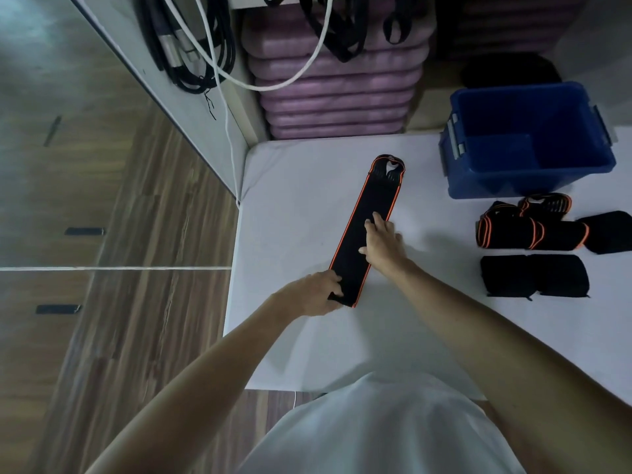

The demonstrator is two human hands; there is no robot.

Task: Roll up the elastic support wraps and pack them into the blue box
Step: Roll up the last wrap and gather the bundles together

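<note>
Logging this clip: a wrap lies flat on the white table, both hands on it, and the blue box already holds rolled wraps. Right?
Not quite. In the head view the blue box is empty; the rolled wraps lie on the table beside it. The flat wrap does have the left hand and right hand on it.

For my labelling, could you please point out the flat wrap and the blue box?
flat wrap [371,213]: head view, middle of its black band.
blue box [492,186]: head view, near outer wall.

White-covered surface [307,336] beside wood-grain floor [119,285]; stacked purple mats [335,97], possibly foam, behind it; black cables [191,46] and a white cord [273,84] hang against a pale panel [191,107].
</note>
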